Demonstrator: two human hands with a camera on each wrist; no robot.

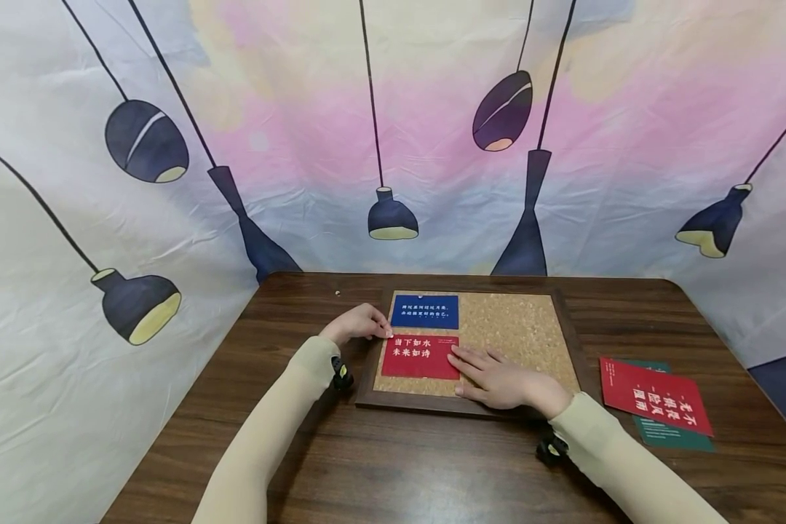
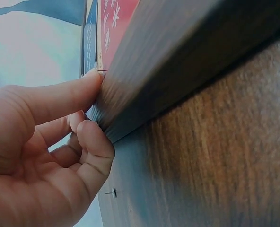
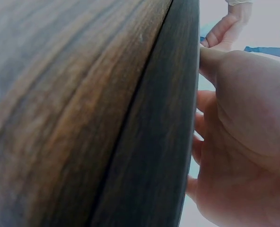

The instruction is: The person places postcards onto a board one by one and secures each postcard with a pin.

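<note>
A red card (image 1: 422, 358) with white writing lies on a framed cork board (image 1: 511, 327), below a blue card (image 1: 426, 311). At the red card's upper left corner, my left hand (image 1: 360, 324) holds a small thumbtack, mostly hidden by the fingertips. The left wrist view shows the left thumb (image 2: 78, 94) at that corner beside the wooden frame, other fingers curled below. My right hand (image 1: 498, 377) lies flat with spread fingers, its fingertips touching the red card's right edge and its palm over the cork.
Right of the board, another red card (image 1: 655, 397) overlaps a green card (image 1: 677, 435) on the wooden table (image 1: 432, 466). A loose thumbtack (image 2: 114, 192) lies on the table left of the board. Behind the table hangs a cloth printed with lamps (image 1: 393, 218).
</note>
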